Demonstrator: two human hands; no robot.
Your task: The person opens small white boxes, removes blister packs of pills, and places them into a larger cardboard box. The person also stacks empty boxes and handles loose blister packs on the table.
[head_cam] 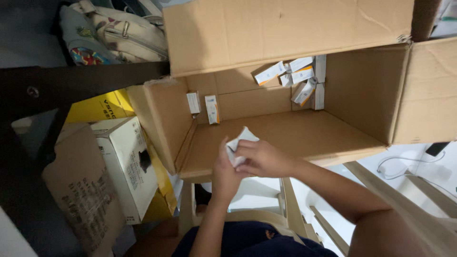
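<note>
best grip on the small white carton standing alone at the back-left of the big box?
Take the white-and-orange carton across its two narrow side edges, coming in from the open front of the cardboard box. It stands upright against the back wall, apart from its neighbour, so both sides look free; the back face is blocked. Both hands, left hand and right hand, hold another white carton.

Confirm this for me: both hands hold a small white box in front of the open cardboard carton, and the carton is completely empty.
Not quite. The head view shows both hands, left hand and right hand, on the small white box before the cardboard carton, but the carton is not empty: several small white-and-orange boxes lie inside.
</note>
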